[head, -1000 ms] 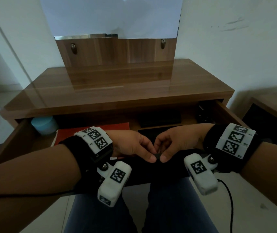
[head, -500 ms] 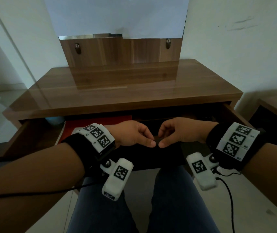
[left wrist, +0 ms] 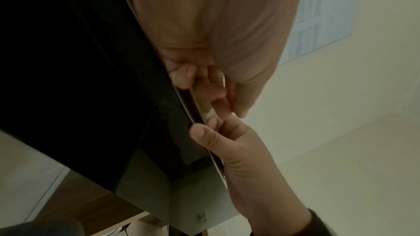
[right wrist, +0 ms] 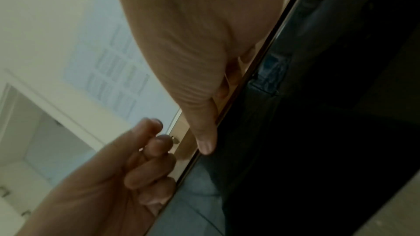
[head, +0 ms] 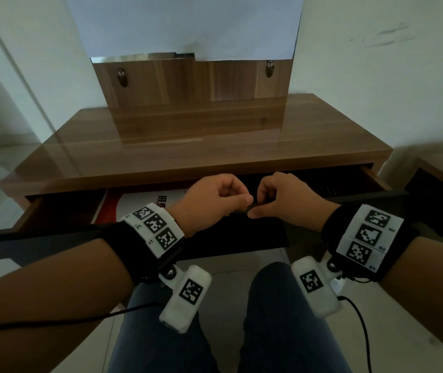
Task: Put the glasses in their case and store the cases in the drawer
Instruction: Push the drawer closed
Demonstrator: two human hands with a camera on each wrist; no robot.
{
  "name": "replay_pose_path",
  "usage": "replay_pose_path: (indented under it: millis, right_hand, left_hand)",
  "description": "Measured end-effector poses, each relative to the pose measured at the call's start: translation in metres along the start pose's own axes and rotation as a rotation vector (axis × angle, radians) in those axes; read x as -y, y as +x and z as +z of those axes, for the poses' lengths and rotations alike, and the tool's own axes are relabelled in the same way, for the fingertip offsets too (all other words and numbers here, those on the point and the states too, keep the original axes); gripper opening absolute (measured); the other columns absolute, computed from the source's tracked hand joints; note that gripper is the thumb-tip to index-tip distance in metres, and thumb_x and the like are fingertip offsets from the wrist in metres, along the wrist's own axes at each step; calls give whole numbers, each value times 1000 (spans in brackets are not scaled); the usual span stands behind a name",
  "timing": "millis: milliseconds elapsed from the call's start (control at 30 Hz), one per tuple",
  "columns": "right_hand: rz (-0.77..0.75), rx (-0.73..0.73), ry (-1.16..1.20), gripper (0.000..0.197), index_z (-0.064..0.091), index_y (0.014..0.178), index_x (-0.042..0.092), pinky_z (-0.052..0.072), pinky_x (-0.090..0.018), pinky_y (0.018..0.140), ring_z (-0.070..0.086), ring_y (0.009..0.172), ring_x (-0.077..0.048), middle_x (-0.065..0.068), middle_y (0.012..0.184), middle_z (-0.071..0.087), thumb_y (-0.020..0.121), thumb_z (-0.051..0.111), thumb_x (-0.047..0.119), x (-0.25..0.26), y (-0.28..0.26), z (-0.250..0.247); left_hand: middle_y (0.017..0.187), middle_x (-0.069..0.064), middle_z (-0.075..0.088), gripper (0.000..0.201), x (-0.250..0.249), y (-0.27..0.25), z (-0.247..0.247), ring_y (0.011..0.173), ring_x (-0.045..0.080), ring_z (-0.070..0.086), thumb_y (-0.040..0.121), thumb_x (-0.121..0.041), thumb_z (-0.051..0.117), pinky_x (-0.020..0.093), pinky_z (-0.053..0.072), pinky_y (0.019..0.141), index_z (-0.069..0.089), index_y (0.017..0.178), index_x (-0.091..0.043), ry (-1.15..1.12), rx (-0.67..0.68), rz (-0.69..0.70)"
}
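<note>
- Head view: the drawer is standing partly open under the wooden counter. The left hand and right hand are meeting at the middle of the drawer's dark front edge, fingers curled over its top and thumbs on the front face. A red and white printed sheet is lying in the drawer's left part. Dark shapes are sitting in the right part; whether they are the cases I cannot tell, and no glasses are showing. The person's legs in blue trousers are showing below.
- Left wrist view: the left hand is curling its fingers over the drawer front's upper edge. The right hand is pressing its thumb on the dark face, just beside.
- Right wrist view: the right hand is laying its thumb along the drawer front, gripping the edge. The left hand is curling its fingers at the same edge.
</note>
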State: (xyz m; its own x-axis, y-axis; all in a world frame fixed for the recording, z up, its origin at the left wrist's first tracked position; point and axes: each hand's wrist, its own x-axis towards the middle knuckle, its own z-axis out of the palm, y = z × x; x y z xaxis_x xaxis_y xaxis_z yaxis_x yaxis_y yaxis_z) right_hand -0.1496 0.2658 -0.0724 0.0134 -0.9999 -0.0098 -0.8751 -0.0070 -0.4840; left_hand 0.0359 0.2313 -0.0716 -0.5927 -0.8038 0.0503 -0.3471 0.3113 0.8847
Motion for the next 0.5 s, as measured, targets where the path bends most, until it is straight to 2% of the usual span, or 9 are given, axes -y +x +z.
replay_pose_path:
  millis: [33, 100, 167, 233, 267, 333, 400, 467, 500]
  right_hand:
    - [-4, -41, -68, 32, 59, 75, 26, 42, -37, 81, 54, 84, -15, 5, 84, 59, 68, 76, 52, 1, -1, 2]
    - [-32, -107, -162, 34, 50, 65, 29, 39, -37, 83, 54, 79, -15, 9, 73, 55, 74, 69, 55, 3, -3, 7]
    - [-75, -149, -272, 36, 46, 63, 29, 44, -35, 79, 54, 70, -14, 10, 63, 50, 81, 60, 56, 5, -5, 12]
    - [-77, -149, -350, 35, 51, 68, 26, 49, -32, 68, 54, 65, -13, 10, 60, 48, 87, 53, 55, 7, -6, 16]
    - [-57, -134, -349, 35, 53, 69, 25, 49, -30, 61, 54, 62, -13, 9, 60, 49, 89, 51, 54, 8, -5, 17]
    - [-9, -102, -300, 36, 52, 66, 26, 45, -27, 53, 53, 58, -10, 8, 60, 52, 91, 50, 52, 9, -2, 19]
    - [33, -76, -218, 35, 57, 66, 25, 50, -29, 57, 58, 61, -12, 4, 64, 61, 92, 51, 49, 8, 1, 19]
    - [70, -59, -116, 33, 62, 68, 25, 56, -34, 65, 64, 66, -15, 0, 71, 69, 91, 53, 47, 7, 3, 18]
    - [84, -52, -77, 33, 63, 68, 25, 56, -34, 67, 64, 67, -16, -1, 72, 70, 91, 53, 47, 6, 3, 19]
  left_hand:
    - [74, -3, 68, 8, -1, -1, 0, 51, -1, 54, 88, -22, 65, 13, 44, 53, 66, 89, -14, -49, 32, -14]
    - [77, -5, 72, 16, -1, -3, -1, 55, 0, 58, 92, -28, 59, 16, 44, 56, 67, 88, -15, -50, 91, -77]
    - [87, -7, 77, 26, 2, -4, -2, 70, 0, 67, 94, -39, 52, 20, 46, 66, 69, 88, -20, -12, 162, -194]
    - [97, -9, 77, 34, 5, -5, -3, 86, 0, 71, 94, -48, 47, 23, 47, 75, 71, 93, -25, -2, 212, -296]
    - [101, -8, 77, 37, 7, -5, -4, 89, 0, 71, 95, -49, 45, 21, 47, 75, 72, 99, -24, -6, 214, -317]
    - [108, -3, 75, 41, 8, -6, -3, 88, -2, 70, 96, -46, 44, 6, 48, 64, 70, 111, -18, -24, 193, -328]
    - [114, -1, 72, 42, 8, -7, -3, 92, -3, 66, 98, -43, 42, 0, 46, 62, 67, 119, -15, -29, 185, -341]
    - [119, -2, 71, 43, 11, -6, -4, 105, 4, 65, 98, -45, 40, 8, 42, 80, 65, 122, -19, -53, 182, -370]
    - [119, -3, 71, 45, 12, -5, -5, 111, 8, 63, 98, -48, 39, 16, 38, 89, 65, 122, -21, -62, 176, -395]
